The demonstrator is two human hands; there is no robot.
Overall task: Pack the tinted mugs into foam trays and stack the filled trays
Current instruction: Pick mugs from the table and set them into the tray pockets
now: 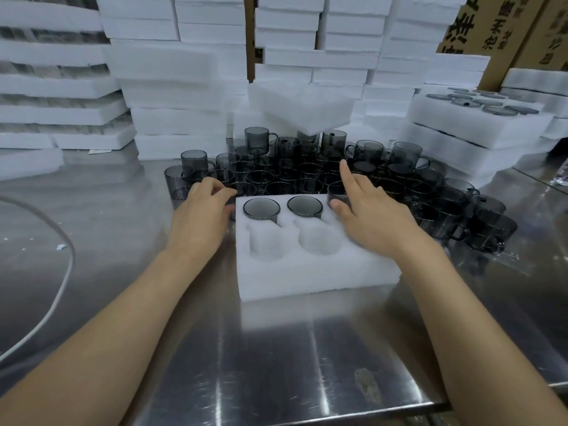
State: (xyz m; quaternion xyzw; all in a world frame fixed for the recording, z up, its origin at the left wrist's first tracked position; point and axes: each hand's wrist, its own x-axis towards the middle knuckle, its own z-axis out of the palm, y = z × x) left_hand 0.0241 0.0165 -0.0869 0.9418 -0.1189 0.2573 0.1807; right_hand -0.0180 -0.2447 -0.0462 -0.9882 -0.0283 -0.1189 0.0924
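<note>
Steel tabletop bears a white foam tray, two smoky glass mugs in its far pockets. Left hand curls at the far-left corner, likely steadying; right hand, forefinger straight, thumbs a third mug; grips unclear.

The foam tray in front of me is plain white. The two mugs in it are smoky grey see-through glass, the same tint as the loose mugs behind. My table is silvery metal, streaked with pale glare. The foam stacks are white. The boxes are brown cardboard with black printed characters. The cable is whitish grey.
</note>
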